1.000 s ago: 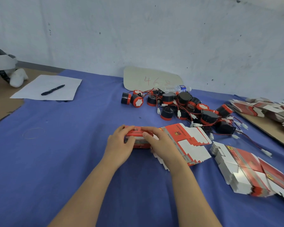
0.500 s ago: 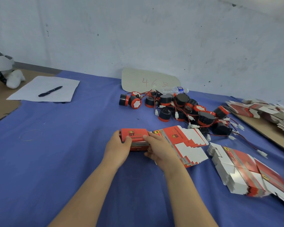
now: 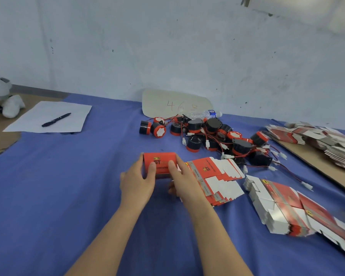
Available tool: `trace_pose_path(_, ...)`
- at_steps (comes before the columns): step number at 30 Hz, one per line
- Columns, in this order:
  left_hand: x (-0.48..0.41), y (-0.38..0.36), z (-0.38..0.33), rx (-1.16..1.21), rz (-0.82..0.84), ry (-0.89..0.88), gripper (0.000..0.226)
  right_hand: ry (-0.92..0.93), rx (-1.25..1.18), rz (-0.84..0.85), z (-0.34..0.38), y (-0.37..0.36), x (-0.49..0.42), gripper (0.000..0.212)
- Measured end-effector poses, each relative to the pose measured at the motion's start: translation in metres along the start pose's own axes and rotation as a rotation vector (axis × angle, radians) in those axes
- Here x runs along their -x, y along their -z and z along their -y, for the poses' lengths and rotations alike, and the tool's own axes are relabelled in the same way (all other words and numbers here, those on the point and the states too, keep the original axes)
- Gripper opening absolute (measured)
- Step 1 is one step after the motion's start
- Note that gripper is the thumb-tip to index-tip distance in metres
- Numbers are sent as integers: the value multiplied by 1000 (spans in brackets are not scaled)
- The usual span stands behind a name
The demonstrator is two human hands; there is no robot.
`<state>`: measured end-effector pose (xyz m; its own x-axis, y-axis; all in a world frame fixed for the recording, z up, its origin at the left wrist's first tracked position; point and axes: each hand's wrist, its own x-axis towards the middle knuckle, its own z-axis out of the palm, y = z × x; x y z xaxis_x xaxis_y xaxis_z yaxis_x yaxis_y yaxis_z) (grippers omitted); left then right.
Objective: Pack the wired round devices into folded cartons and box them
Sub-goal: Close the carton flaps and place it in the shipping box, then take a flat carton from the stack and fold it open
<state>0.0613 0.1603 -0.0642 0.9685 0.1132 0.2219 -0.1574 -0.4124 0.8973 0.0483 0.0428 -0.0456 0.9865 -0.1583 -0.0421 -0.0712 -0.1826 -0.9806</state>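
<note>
A small red carton (image 3: 161, 162), folded into a box shape, sits on the blue cloth between both hands. My left hand (image 3: 138, 181) grips its left end with thumb and fingers around it. My right hand (image 3: 183, 179) holds its right end, fingers laid over the top. Behind it lies a pile of black and red round devices (image 3: 211, 136) with red wires and white plugs. Flat red and white carton blanks (image 3: 215, 176) lie just right of my hands.
A second stack of flat cartons (image 3: 283, 208) lies at the right front, and more cartons (image 3: 323, 142) on a brown board at far right. White paper with a pen (image 3: 56, 119) lies at back left. A water bottle (image 3: 205, 114) and a card marked with numbers lean by the wall.
The carton has come up from under my hands and now shows its red printed top. My hands have shifted to its two ends. The view has tilted upward slightly.
</note>
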Motion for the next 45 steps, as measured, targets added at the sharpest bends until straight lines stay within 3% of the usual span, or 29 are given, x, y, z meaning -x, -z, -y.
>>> trace_pose_path(2, 1, 1, -19, 138, -21, -83, 49, 86, -144, -40, 11, 5, 5, 42)
trace_pose_path(5, 10, -6, -68, 507, 85, -167, 49, 252, -212, -202, 34, 28, 21, 37)
trace_pose_path(8, 31, -36, -131, 659, 206, -281, 32, 359, -292, -467, 55, 86, 56, 27)
trace_pose_path(11, 79, -88, -208, 818, 453, -286, 26, 413, -335, -802, 71, 171, 119, 12)
trace_pose_path(15, 189, -158, -299, 721, 900, -366, 27, 440, -86, -1320, 78, 272, 233, 20)
trace_pose_path(18, 272, -186, -336, 481, 1158, -494, 48, 124, 438, -1685, 71, 317, 312, 47)
trace_pose_path(20, 307, -195, -343, 418, 1241, -499, 54, -14, 627, -1777, 63, 326, 342, 51)
trace_pose_path(21, 316, -197, -343, 435, 1248, -481, 53, 35, 645, -1793, 59, 326, 348, 50)
trace_pose_path(23, 318, -201, -339, 545, 1161, -437, 45, 298, 585, -1756, 53, 318, 345, 43)
trace_pose_path(25, 302, -205, -329, 652, 980, -394, 30, 527, 404, -1612, 50, 304, 328, 33)
trace_pose_path(27, 274, -208, -311, 688, 826, -338, 17, 559, 279, -1432, 46, 291, 301, 26)
trace_pose_path(30, 220, -214, -273, 588, 679, -210, 25, 412, 193, -1181, 30, 274, 254, 28)
trace_pose_path(32, 186, -214, -244, 441, 624, -90, 32, 197, 241, -1047, 16, 268, 224, 26)
trace_pose_path(35, 153, -213, -209, 319, 638, 75, 34, -159, 563, -789, -9, 267, 186, 36)
trace_pose_path(38, 144, -213, -194, 278, 683, 152, 22, -383, 915, -608, -36, 264, 157, 52)
trace_pose_path(41, 143, -215, -186, 262, 719, 155, 16, -475, 926, -639, -55, 261, 144, 56)
trace_pose_path(45, 138, -214, -187, 281, 766, 134, 17, -340, 808, -907, -61, 267, 141, 49)
